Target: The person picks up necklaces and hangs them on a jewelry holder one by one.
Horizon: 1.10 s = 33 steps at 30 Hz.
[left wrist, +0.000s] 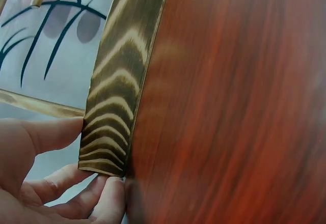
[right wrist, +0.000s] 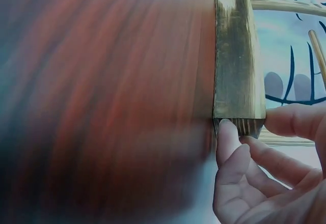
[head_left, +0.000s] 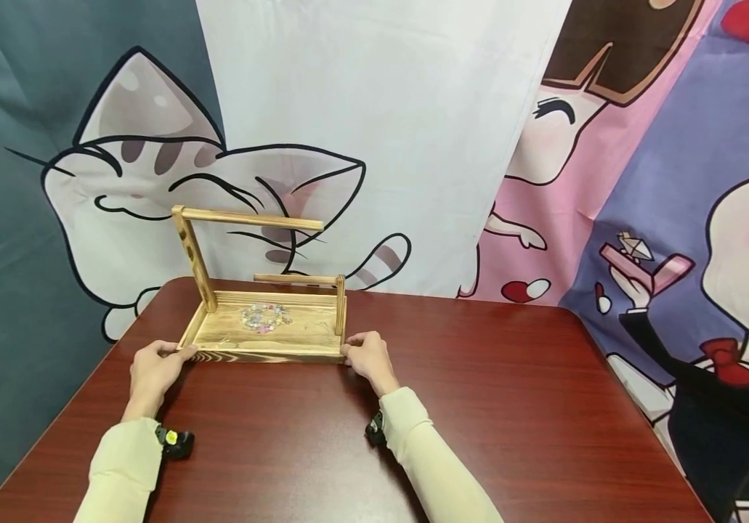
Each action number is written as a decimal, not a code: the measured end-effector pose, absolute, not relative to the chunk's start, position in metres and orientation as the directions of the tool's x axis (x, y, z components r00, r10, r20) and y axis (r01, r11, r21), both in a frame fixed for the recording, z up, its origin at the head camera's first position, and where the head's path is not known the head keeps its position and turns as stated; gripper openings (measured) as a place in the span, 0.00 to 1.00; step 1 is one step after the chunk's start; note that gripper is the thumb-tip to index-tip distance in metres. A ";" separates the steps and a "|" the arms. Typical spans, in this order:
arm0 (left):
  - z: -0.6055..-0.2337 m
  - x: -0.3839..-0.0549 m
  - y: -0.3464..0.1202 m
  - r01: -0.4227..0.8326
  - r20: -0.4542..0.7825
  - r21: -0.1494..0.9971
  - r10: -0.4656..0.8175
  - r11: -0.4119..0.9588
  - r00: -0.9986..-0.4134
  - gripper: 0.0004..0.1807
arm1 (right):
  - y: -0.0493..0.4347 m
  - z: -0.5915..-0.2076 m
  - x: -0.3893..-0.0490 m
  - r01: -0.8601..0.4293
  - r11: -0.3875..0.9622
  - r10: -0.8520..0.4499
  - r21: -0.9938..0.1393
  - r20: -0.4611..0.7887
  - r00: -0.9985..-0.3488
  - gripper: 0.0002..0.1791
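We see a wooden stand [head_left: 269, 357] on the far left part of the red-brown table [head_left: 505, 392], its long near wall striped with dark grain. Our left hand [head_left: 155, 370] pinches its near left corner; in the left wrist view the thumb lies on the rim and the other fingers bend around the end. Our right hand [head_left: 369, 358] pinches the near right corner, thumb at the rim and fingertips against the end.

In the stand's shallow tray we see a cluster of small pale and pink beads [head_left: 264, 320], lying around the middle, well apart from both hands. A tall post [head_left: 195, 261] rises at the left and carries a bar [head_left: 253, 218] reaching right; a shorter post [head_left: 340, 309] at the right carries a lower bar [head_left: 298, 279] reaching left.

We wear pale sleeves [head_left: 127, 457], with a black device at each wrist. Beyond the table hangs a cartoon-printed cloth [head_left: 374, 145].
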<state>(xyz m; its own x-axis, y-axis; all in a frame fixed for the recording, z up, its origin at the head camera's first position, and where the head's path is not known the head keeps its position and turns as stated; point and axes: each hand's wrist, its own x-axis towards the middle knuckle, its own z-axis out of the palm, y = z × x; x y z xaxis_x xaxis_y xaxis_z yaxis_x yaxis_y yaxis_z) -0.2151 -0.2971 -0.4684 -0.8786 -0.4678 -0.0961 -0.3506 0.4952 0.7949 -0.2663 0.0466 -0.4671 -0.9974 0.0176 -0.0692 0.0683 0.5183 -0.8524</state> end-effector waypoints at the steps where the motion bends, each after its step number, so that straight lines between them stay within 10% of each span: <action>1: -0.468 -0.215 -0.294 -0.346 -0.093 0.790 -0.459 0.507 -0.884 0.29 | 0.051 -0.467 -0.265 0.064 0.532 0.021 -0.844 -0.063 -0.998 0.10; 33: -0.456 -0.218 -0.204 -0.197 -0.181 0.791 -0.086 0.580 -0.980 0.19 | 0.181 -0.450 -0.218 0.180 0.603 0.020 -0.777 -0.211 -0.977 0.06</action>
<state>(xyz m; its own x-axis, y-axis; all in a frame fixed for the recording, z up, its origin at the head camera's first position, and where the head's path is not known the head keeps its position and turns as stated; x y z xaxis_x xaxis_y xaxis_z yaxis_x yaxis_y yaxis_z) -0.2176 -0.2038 -0.4561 -0.9797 -0.0863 -0.1807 -0.1969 0.5799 0.7906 -0.2177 0.1807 -0.4496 -0.9772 0.0202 -0.2112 0.1804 0.6030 -0.7771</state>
